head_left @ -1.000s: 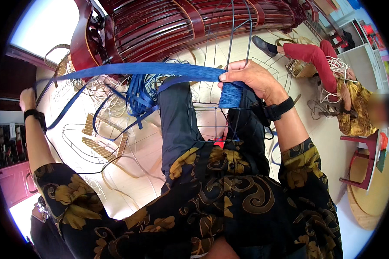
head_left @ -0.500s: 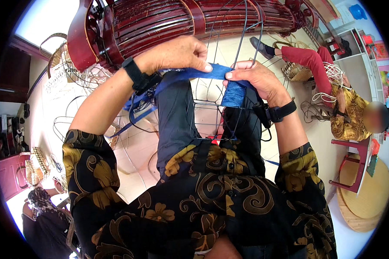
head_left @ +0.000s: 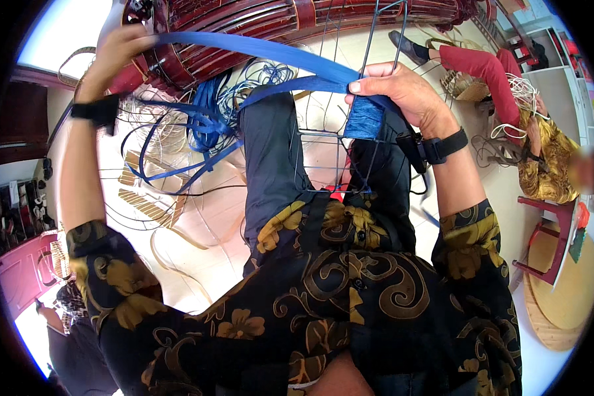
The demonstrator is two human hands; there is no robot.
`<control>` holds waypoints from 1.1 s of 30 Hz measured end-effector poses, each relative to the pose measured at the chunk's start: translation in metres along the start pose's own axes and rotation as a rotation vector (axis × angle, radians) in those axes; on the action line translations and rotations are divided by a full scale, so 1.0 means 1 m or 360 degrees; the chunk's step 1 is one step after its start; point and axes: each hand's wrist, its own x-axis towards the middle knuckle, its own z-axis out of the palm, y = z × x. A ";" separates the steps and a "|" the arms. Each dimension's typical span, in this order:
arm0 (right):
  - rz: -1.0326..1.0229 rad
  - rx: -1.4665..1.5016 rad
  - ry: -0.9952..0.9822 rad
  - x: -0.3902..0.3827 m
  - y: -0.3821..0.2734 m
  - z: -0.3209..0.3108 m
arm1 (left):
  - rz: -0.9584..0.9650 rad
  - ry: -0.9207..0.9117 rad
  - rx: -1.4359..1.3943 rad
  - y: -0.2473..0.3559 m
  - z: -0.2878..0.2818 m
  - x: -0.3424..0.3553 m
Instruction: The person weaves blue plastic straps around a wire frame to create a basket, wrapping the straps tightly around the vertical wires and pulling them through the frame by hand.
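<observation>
**A:** anyone spot any packages, labels, signs or screens in this one?

**B:** nope, none that I can make out. Stuff near the rim is too small and blurry to call anyway.

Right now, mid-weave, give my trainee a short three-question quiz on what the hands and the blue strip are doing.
1. True or false: the left hand is raised and pulls the blue strip up and away to the left.
2. Where does the right hand pinch the strip? A. on the floor B. against the wire frame C. on the round wooden table
3. Fill in: the loose blue coils lie on the ____, beyond the person's knees.

Key: 1 true; 2 B; 3 floor.
</observation>
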 end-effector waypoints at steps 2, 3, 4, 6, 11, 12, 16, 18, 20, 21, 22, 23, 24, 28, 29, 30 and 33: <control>-0.0002 -0.0017 -0.0052 0.001 -0.001 0.000 | -0.0436 0.0338 0.0418 -0.095 -0.080 -0.082; 0.0003 -0.0027 -0.0060 0.002 -0.002 0.001 | -0.0678 0.0469 0.0576 -0.143 -0.116 -0.122; -0.0001 -0.0032 -0.0076 0.003 -0.003 0.001 | -0.0788 0.0210 0.1281 -0.188 -0.153 -0.183; -0.0030 -0.0141 -0.0075 0.008 -0.001 0.001 | -0.1505 -0.0091 0.2030 -0.222 -0.189 -0.265; 0.0033 -0.0107 -0.0004 0.005 0.000 0.000 | -0.1002 0.0258 0.1405 -0.174 -0.103 -0.162; 0.0001 -0.0127 0.0007 0.002 0.000 0.001 | -0.0788 0.0406 0.0965 -0.111 -0.066 -0.116; 0.0004 -0.0099 -0.0005 0.002 -0.004 0.001 | -0.0102 0.0163 -0.0303 0.082 0.047 -0.009; 0.0021 -0.0074 -0.0016 0.005 -0.004 0.000 | 0.0190 -0.0102 -0.0626 0.148 0.089 0.014; 0.0042 -0.0062 -0.0009 0.006 -0.008 -0.001 | 0.0356 -0.0348 -0.0663 0.180 0.117 0.039; 0.0059 -0.0043 0.0013 0.005 -0.006 -0.001 | 0.0393 -0.0455 -0.0628 0.191 0.125 0.046; 0.0076 -0.0021 0.0025 0.006 -0.004 -0.001 | 0.0419 -0.0562 -0.0588 0.200 0.131 0.050; 0.0073 -0.0022 0.0046 0.006 -0.004 -0.001 | 0.0486 -0.0525 -0.0603 0.205 0.136 0.051; 0.0062 -0.0034 0.0056 0.006 -0.005 0.000 | 0.0481 -0.0516 -0.0576 0.205 0.136 0.051; 0.0062 0.0001 0.0096 0.003 -0.009 0.003 | 0.0527 -0.0448 -0.0503 0.206 0.123 0.044; 0.0055 0.0002 0.0093 0.002 -0.010 0.004 | 0.0492 -0.0489 -0.0490 0.208 0.117 0.041; 0.0048 0.0004 0.0092 0.002 -0.009 0.004 | 0.0457 -0.0529 -0.0477 0.208 0.113 0.038; 0.0020 0.0003 0.0059 0.003 -0.007 0.002 | 0.0297 -0.0654 -0.0528 0.200 0.108 0.027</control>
